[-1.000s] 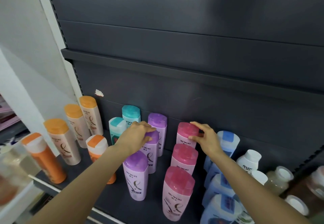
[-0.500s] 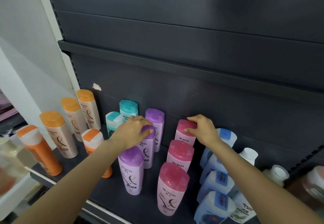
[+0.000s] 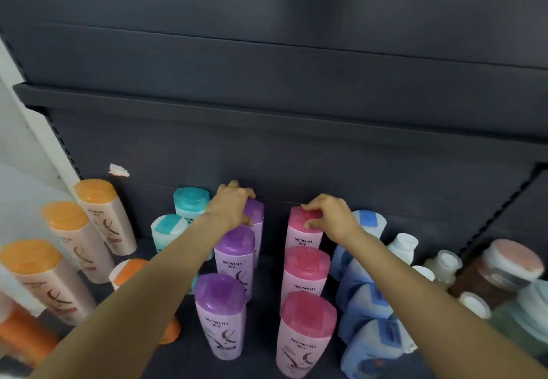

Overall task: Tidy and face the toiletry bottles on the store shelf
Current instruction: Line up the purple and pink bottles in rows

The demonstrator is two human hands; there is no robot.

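Rows of bottles stand upright on a dark shelf (image 3: 264, 361). My left hand (image 3: 229, 208) grips the cap of the rear purple bottle (image 3: 255, 215), at the back of a row of three purple-capped bottles (image 3: 221, 316). My right hand (image 3: 332, 218) grips the cap of the rear pink bottle (image 3: 304, 230), behind two more pink-capped bottles (image 3: 305, 334). Their "Mewon" labels face me. Both rear bottles stand close to the shelf's back panel.
Orange-capped beige bottles (image 3: 80, 242) line the left side, with teal-capped bottles (image 3: 189, 203) beside my left arm. Blue bottles (image 3: 367, 304) and white-capped bottles (image 3: 403, 245) crowd the right. An upper shelf edge (image 3: 267, 111) runs overhead.
My left hand has moved from the middle purple bottle's cap back to the rear purple bottle's cap. My right hand stays on the rear pink cap. The view has shifted.
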